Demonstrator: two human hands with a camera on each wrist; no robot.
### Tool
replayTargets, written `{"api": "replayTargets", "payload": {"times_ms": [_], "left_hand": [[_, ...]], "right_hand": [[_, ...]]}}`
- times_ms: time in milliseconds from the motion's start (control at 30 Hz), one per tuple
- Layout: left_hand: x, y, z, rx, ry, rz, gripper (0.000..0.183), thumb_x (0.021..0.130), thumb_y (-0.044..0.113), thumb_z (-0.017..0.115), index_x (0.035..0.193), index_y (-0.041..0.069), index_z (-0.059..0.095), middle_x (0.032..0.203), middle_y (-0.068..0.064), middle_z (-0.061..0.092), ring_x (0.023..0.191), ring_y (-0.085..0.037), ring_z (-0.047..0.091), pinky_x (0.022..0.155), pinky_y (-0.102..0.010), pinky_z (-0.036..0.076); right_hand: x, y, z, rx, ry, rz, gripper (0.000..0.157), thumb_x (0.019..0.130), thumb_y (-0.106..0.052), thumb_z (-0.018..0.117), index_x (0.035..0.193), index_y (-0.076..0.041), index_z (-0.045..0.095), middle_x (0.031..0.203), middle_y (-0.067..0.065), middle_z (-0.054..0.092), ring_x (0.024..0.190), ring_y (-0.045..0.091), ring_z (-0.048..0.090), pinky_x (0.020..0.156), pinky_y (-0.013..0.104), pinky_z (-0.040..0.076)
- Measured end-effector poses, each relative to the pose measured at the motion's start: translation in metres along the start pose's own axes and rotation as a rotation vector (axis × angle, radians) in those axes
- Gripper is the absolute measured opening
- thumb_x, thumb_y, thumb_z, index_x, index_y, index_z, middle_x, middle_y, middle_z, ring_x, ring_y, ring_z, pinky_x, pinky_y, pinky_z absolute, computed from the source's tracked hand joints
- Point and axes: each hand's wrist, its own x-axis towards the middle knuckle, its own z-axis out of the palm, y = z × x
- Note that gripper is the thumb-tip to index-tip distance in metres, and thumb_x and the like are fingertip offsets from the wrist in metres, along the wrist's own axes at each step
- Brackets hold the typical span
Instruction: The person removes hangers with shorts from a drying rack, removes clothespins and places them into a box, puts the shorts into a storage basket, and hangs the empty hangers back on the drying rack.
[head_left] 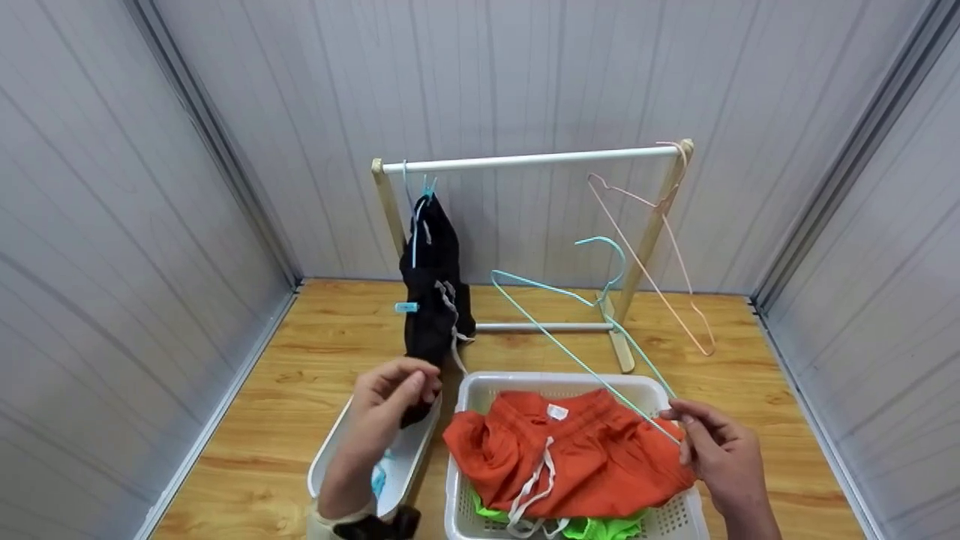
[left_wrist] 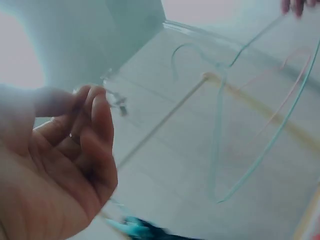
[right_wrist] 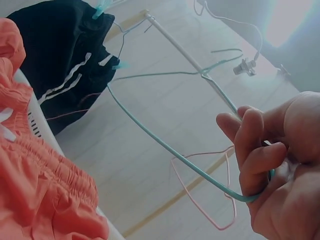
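Hanger [head_left: 604, 300] could twist into the shorts [head_left: 592, 461] — right grip [head_left: 724, 450] pinches only one end, left grip [head_left: 380, 409] empty, loosely curled

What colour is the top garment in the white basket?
The top garment is orange-red; it shows best in the head view.

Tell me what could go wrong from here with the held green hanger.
The right grip has the green hanger by one end only, so it might twist or swing. Its free end could catch the black garment on the rack. The loose white drawstring on the orange garment below could snag it too.
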Motion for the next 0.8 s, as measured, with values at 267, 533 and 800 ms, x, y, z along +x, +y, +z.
{"api": "replayTargets", "payload": {"times_ms": [267,533,800], "left_hand": [[0.049,0.014,-0.036,0.127,0.271,-0.067,0.016,0.097,-0.004,0.051,0.096,-0.010,0.065,0.083,-0.009,0.065,0.066,-0.016,0.059,0.060,-0.023,0.045],[0.098,0.030,-0.067,0.158,0.429,-0.203,0.016,0.099,0.002,0.050,0.097,0.002,0.067,0.090,-0.007,0.061,0.070,-0.015,0.057,0.062,-0.023,0.044],[0.136,0.045,-0.074,0.316,0.363,-0.217,0.013,0.101,0.013,0.051,0.107,0.006,0.060,0.100,-0.007,0.055,0.083,-0.019,0.056,0.070,-0.029,0.043]], "right_hand": [[0.008,-0.010,0.007,0.046,0.001,-0.036,0.022,0.098,0.005,0.050,0.112,0.017,0.060,0.093,0.012,0.071,0.045,0.012,0.050,0.032,0.026,0.028],[0.028,-0.017,0.015,0.027,0.000,-0.032,0.022,0.099,0.002,0.051,0.112,0.016,0.061,0.092,0.012,0.071,0.044,0.011,0.050,0.034,0.019,0.035],[0.066,-0.023,0.035,-0.026,0.002,-0.014,0.021,0.099,0.002,0.051,0.111,0.011,0.064,0.090,0.010,0.072,0.044,0.011,0.050,0.036,0.017,0.034]]}}
